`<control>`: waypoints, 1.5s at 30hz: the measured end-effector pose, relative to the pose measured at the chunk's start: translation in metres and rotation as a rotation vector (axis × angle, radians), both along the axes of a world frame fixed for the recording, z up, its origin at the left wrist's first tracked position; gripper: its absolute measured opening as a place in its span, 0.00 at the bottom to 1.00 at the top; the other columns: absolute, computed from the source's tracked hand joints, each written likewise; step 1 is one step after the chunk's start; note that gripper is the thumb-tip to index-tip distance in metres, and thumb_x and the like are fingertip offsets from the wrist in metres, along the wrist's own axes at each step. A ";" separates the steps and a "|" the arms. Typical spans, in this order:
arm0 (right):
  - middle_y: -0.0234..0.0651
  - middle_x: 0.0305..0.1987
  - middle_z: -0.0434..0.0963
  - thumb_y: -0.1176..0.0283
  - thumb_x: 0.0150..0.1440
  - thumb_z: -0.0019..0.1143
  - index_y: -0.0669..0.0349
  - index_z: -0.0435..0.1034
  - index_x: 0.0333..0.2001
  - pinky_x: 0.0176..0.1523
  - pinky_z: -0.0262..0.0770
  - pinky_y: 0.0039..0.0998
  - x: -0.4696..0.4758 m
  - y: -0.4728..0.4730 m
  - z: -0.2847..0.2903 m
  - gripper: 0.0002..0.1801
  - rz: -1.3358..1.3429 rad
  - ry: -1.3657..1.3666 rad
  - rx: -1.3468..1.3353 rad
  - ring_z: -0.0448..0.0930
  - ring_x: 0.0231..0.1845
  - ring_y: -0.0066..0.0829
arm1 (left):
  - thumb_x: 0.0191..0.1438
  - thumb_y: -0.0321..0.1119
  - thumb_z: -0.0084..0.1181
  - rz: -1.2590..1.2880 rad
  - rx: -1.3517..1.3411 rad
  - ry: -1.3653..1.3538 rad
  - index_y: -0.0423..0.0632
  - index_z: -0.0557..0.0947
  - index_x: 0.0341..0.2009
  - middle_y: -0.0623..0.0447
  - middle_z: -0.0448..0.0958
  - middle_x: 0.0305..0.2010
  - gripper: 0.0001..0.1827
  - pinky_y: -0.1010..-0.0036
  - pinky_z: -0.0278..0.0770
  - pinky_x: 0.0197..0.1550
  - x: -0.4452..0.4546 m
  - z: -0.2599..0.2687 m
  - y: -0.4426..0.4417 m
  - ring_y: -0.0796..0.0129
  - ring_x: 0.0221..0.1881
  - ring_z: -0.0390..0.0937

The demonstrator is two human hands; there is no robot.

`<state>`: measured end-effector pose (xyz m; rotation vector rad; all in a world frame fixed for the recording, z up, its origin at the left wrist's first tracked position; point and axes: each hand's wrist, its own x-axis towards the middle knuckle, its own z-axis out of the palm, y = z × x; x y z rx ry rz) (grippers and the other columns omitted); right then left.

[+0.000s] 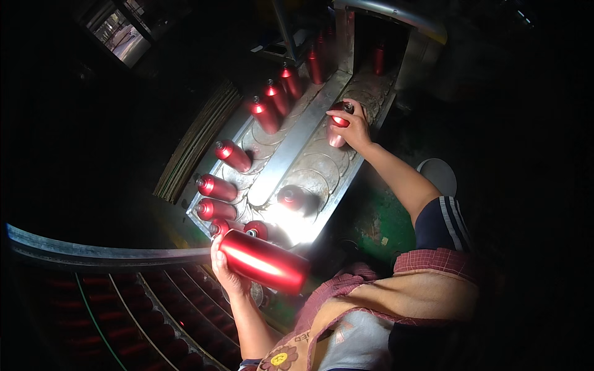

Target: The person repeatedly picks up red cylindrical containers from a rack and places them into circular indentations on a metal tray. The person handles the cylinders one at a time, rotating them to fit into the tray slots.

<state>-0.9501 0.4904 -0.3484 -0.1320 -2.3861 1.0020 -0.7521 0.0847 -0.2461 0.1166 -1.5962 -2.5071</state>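
A glossy red metal bottle (264,263) lies tilted in my left hand (227,273), its base towards the lower right, above the near end of a metal slat conveyor (274,176). Farther along the right-hand lane, my right hand (355,127) has its fingers around the shoulder of another red bottle (337,134), which stands upright with its neck showing. Several red bottles, such as this one (233,156), stand along the conveyor's left lane and round its near end. Whether the bottle in my left hand touches those beneath it cannot be told.
A dark tunnel opening (378,51) with a metal frame spans the conveyor's far end, a red bottle inside it. Stacked boards (197,143) lie left of the conveyor. At lower left, rows of red bottles (134,320) lie behind a curved metal rail (116,257). A round stool (437,176) stands at right.
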 end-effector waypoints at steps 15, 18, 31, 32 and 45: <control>0.48 0.71 0.59 0.75 0.47 0.67 0.40 0.79 0.53 0.72 0.56 0.42 -0.029 0.052 -0.046 0.27 0.010 0.208 -0.142 0.59 0.69 0.50 | 0.42 0.33 0.71 -0.095 -1.296 0.201 0.62 0.86 0.51 0.39 0.64 0.69 0.27 0.56 0.65 0.66 -0.213 -0.130 0.290 0.39 0.62 0.64; 0.40 0.64 0.65 0.84 0.54 0.58 0.56 0.78 0.51 0.60 0.70 0.30 0.022 0.053 -0.024 0.21 0.217 0.236 -0.554 0.72 0.58 0.34 | 0.46 0.28 0.68 -0.013 -1.179 0.308 0.61 0.86 0.50 0.38 0.65 0.68 0.24 0.59 0.67 0.64 -0.195 -0.096 0.275 0.43 0.65 0.64; 0.33 0.40 0.69 0.90 0.53 0.56 0.64 0.74 0.34 0.33 0.79 0.20 0.233 -0.175 -0.045 0.09 1.113 -0.031 -0.699 0.74 0.33 0.20 | 0.61 0.32 0.58 -0.013 -0.610 -0.357 0.48 0.84 0.52 0.52 0.80 0.52 0.14 0.73 0.72 0.57 0.214 -0.001 0.054 0.71 0.53 0.76; 0.32 0.40 0.70 0.90 0.54 0.55 0.63 0.75 0.35 0.33 0.78 0.20 0.243 -0.198 -0.040 0.10 1.155 -0.132 -0.684 0.74 0.33 0.19 | 0.60 0.30 0.59 0.090 -0.619 -0.296 0.47 0.84 0.52 0.51 0.80 0.52 0.15 0.73 0.72 0.57 0.253 0.020 0.036 0.70 0.52 0.76; 0.35 0.45 0.65 0.81 0.59 0.57 0.65 0.74 0.37 0.37 0.71 0.19 0.361 -0.449 0.198 0.02 1.688 0.272 -0.367 0.70 0.39 0.22 | 0.55 0.45 0.66 1.515 -1.479 -0.652 0.54 0.80 0.58 0.46 0.75 0.59 0.27 0.67 0.73 0.59 0.721 0.322 -0.419 0.59 0.58 0.75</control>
